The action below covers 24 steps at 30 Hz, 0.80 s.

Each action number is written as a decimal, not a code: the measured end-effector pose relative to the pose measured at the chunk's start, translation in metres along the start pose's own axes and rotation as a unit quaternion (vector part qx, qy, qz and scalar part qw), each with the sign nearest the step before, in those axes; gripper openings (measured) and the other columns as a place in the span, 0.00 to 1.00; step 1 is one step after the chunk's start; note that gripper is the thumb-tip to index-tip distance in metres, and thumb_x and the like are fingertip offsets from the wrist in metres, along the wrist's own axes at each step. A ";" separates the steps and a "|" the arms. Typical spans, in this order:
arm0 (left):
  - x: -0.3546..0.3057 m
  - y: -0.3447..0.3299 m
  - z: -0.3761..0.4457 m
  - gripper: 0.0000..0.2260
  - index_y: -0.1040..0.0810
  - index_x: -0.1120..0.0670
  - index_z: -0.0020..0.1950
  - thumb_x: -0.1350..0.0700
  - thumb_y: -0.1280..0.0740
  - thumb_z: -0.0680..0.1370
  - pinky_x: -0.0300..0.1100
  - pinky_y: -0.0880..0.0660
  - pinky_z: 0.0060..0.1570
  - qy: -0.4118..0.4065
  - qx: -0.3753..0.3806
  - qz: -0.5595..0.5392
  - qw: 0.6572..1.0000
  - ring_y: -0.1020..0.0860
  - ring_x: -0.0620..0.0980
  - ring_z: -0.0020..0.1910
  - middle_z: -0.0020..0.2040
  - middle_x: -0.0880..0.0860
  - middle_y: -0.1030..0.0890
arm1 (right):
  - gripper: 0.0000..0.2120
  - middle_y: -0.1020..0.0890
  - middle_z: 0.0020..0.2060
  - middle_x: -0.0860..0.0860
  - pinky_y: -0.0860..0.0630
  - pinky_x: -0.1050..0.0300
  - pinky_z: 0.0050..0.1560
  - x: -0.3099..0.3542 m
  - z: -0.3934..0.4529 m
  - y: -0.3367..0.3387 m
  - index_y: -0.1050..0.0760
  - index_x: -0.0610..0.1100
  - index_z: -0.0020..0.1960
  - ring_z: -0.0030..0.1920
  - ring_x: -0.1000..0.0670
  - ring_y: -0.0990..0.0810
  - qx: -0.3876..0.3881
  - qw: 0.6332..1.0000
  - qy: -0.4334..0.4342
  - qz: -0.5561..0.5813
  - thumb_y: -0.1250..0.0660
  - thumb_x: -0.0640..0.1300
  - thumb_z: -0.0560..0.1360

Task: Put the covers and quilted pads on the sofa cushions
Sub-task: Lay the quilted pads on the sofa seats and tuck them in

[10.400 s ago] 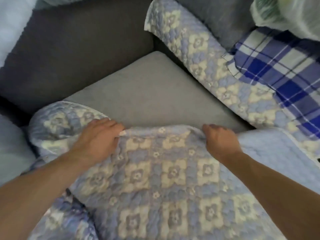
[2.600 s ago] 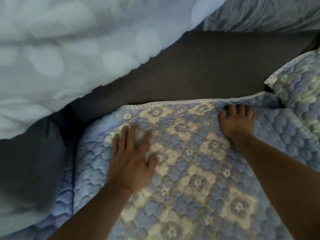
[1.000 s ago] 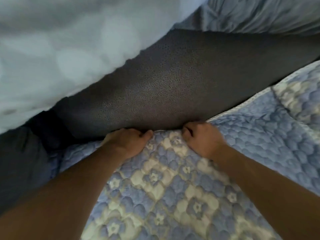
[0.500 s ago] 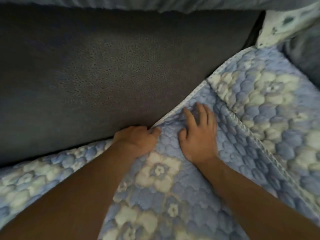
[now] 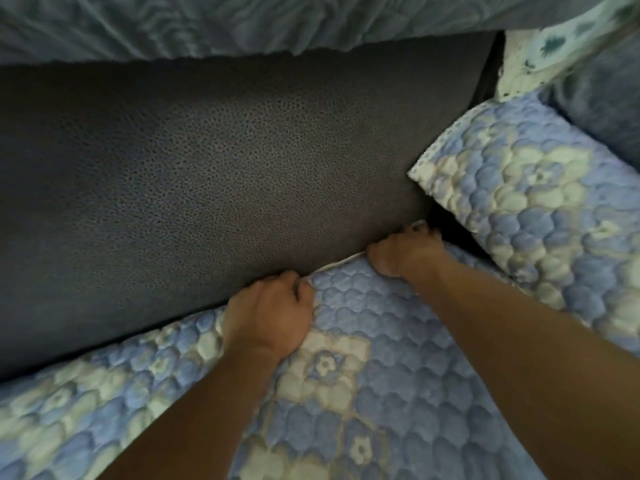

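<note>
A blue and cream quilted pad (image 5: pixel 363 393) with flower squares covers the seat cushion under my arms. Its far edge meets the dark grey sofa backrest (image 5: pixel 225 174). My left hand (image 5: pixel 270 313) has its fingers curled over that edge at the crease. My right hand (image 5: pixel 405 251) sits further right along the same edge, its fingers curled down into the gap by the backrest's end, fingertips hidden. A second quilted pad (image 5: pixel 540 220) of the same pattern lies on the neighbouring seat at the right.
A pale grey-blue throw (image 5: pixel 242 22) drapes over the top of the backrest. A white cloth with teal leaf prints (image 5: pixel 540 53) hangs at the upper right, beside a grey-blue cushion (image 5: pixel 602 105). A dark gap (image 5: pixel 453 233) separates the two seats.
My right hand has gone from lying flat on the pad to curling over its far edge near the corner. The left hand stays curled at the crease. The view has shifted slightly.
</note>
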<state>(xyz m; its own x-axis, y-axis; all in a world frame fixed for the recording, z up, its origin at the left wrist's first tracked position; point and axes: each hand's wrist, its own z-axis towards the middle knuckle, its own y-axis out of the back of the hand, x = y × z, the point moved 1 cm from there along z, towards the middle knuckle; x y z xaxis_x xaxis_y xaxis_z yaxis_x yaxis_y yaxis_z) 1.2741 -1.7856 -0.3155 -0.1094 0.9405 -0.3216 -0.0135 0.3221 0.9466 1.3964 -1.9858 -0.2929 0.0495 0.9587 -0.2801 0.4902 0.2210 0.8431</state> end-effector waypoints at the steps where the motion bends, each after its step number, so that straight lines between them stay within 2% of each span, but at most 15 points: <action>1: 0.001 0.002 0.001 0.18 0.22 0.50 0.52 0.44 0.48 0.82 0.47 0.26 0.47 0.000 -0.002 -0.004 1.000 0.19 0.59 0.50 0.51 0.54 0.16 | 0.36 0.42 0.80 0.46 0.48 0.38 0.76 0.002 0.007 0.002 0.42 0.47 0.80 0.79 0.40 0.45 0.018 1.000 0.003 0.015 0.57 0.61 0.76; 3: 0.002 0.002 0.003 0.18 0.22 0.50 0.53 0.45 0.49 0.82 0.47 0.25 0.49 -0.006 0.009 -0.005 1.000 0.19 0.59 0.51 0.52 0.54 0.16 | 0.30 0.38 0.78 0.46 0.43 0.43 0.77 -0.003 0.012 0.006 0.37 0.45 0.78 0.78 0.43 0.39 0.032 0.994 0.019 0.103 0.48 0.58 0.80; 5: -0.001 0.004 0.005 0.20 0.23 0.50 0.56 0.44 0.52 0.82 0.47 0.25 0.52 -0.033 0.048 0.010 0.998 0.20 0.58 0.55 0.56 0.52 0.18 | 0.25 0.34 0.76 0.43 0.41 0.48 0.76 -0.015 0.022 0.010 0.33 0.41 0.76 0.76 0.43 0.36 0.055 0.968 0.012 0.243 0.41 0.50 0.82; 7: -0.003 0.007 0.015 0.26 0.21 0.50 0.59 0.40 0.55 0.82 0.48 0.26 0.56 -0.017 0.113 0.010 0.993 0.21 0.57 0.58 0.60 0.51 0.18 | 0.23 0.31 0.74 0.42 0.39 0.48 0.75 -0.017 0.023 0.012 0.30 0.40 0.74 0.73 0.42 0.33 0.057 0.959 -0.004 0.276 0.39 0.48 0.81; 9: -0.002 0.008 0.032 0.31 0.19 0.48 0.62 0.32 0.54 0.80 0.48 0.28 0.62 0.049 0.206 -0.029 0.977 0.22 0.55 0.62 0.63 0.52 0.19 | 0.23 0.29 0.73 0.44 0.36 0.43 0.73 -0.006 0.020 0.008 0.28 0.43 0.72 0.72 0.41 0.30 0.036 0.990 0.028 0.134 0.46 0.50 0.80; 11: -0.002 0.007 0.045 0.36 0.19 0.49 0.65 0.27 0.53 0.78 0.47 0.29 0.65 0.095 0.273 -0.060 0.955 0.23 0.55 0.64 0.65 0.54 0.20 | 0.25 0.25 0.70 0.47 0.34 0.43 0.68 0.008 0.001 -0.004 0.26 0.47 0.70 0.69 0.42 0.27 -0.037 0.995 0.086 -0.016 0.51 0.50 0.80; 13: -0.001 0.001 0.051 0.38 0.21 0.50 0.68 0.26 0.53 0.77 0.47 0.30 0.66 0.101 0.284 -0.062 0.951 0.24 0.56 0.66 0.67 0.56 0.21 | 0.30 0.19 0.62 0.46 0.30 0.49 0.52 0.012 -0.023 -0.011 0.22 0.45 0.64 0.61 0.41 0.21 -0.167 0.960 0.210 -0.081 0.59 0.52 0.79; 14: -0.001 -0.002 0.050 0.38 0.22 0.50 0.69 0.26 0.54 0.77 0.48 0.30 0.66 0.093 0.277 -0.058 0.955 0.24 0.56 0.66 0.67 0.56 0.21 | 0.34 0.18 0.58 0.45 0.30 0.51 0.47 0.010 -0.035 -0.013 0.21 0.44 0.60 0.57 0.40 0.19 -0.195 0.942 0.260 -0.087 0.64 0.53 0.78; 15: 0.000 -0.005 0.048 0.39 0.21 0.50 0.68 0.26 0.55 0.76 0.49 0.29 0.66 0.084 0.261 -0.053 0.960 0.24 0.56 0.66 0.67 0.55 0.21 | 0.35 0.17 0.57 0.44 0.30 0.51 0.46 0.007 -0.038 -0.014 0.21 0.43 0.58 0.56 0.40 0.19 -0.185 0.941 0.274 -0.074 0.65 0.53 0.78; 16: 0.001 -0.007 0.045 0.40 0.20 0.50 0.67 0.26 0.57 0.77 0.50 0.29 0.66 0.075 0.244 -0.047 0.966 0.23 0.56 0.65 0.66 0.55 0.21 | 0.31 0.18 0.59 0.44 0.28 0.50 0.50 0.005 -0.034 -0.013 0.22 0.44 0.58 0.57 0.40 0.20 -0.173 0.944 0.276 -0.053 0.62 0.53 0.81; 17: 0.001 -0.007 0.043 0.39 0.19 0.50 0.65 0.27 0.58 0.77 0.51 0.29 0.64 0.064 0.224 -0.040 0.972 0.22 0.56 0.63 0.65 0.55 0.20 | 0.26 0.21 0.64 0.45 0.28 0.49 0.57 0.006 -0.032 -0.007 0.23 0.45 0.62 0.62 0.41 0.22 -0.129 0.958 0.256 -0.023 0.57 0.53 0.83; 19: 0.002 -0.009 0.037 0.35 0.17 0.48 0.58 0.30 0.58 0.79 0.50 0.27 0.59 0.042 0.180 -0.039 0.982 0.21 0.56 0.58 0.59 0.53 0.17 | 0.24 0.29 0.74 0.46 0.34 0.46 0.69 0.013 -0.018 0.006 0.30 0.47 0.73 0.71 0.43 0.29 0.012 0.980 0.191 0.059 0.52 0.55 0.84; 20: 0.003 -0.010 0.033 0.33 0.17 0.47 0.53 0.31 0.57 0.80 0.49 0.26 0.56 0.032 0.157 -0.046 0.986 0.20 0.55 0.54 0.55 0.52 0.16 | 0.25 0.32 0.76 0.46 0.36 0.46 0.72 0.020 -0.014 0.011 0.34 0.46 0.76 0.73 0.43 0.31 0.081 0.977 0.164 0.105 0.50 0.55 0.84; 22: 0.008 -0.009 0.028 0.29 0.19 0.47 0.44 0.32 0.54 0.80 0.49 0.23 0.53 0.022 0.110 -0.067 0.991 0.19 0.54 0.48 0.48 0.50 0.16 | 0.24 0.33 0.76 0.44 0.35 0.46 0.71 0.037 -0.009 0.016 0.35 0.43 0.77 0.72 0.42 0.31 0.151 0.966 0.151 0.144 0.46 0.51 0.84; 24: 0.012 -0.010 0.028 0.26 0.19 0.47 0.42 0.34 0.51 0.80 0.48 0.23 0.50 0.022 0.093 -0.076 0.993 0.19 0.54 0.46 0.46 0.50 0.15 | 0.24 0.33 0.76 0.44 0.35 0.47 0.71 0.043 -0.003 0.017 0.35 0.42 0.77 0.72 0.42 0.31 0.163 0.967 0.160 0.115 0.46 0.50 0.84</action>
<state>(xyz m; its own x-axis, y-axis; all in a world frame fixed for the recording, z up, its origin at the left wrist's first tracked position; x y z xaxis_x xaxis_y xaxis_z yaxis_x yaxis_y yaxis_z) 1.3010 -1.7747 -0.3290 -0.1637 0.8749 -0.4557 0.1491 0.4786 0.8653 1.4042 -1.9407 -0.2894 -0.0568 0.9935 0.0983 0.7493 -0.0227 0.6619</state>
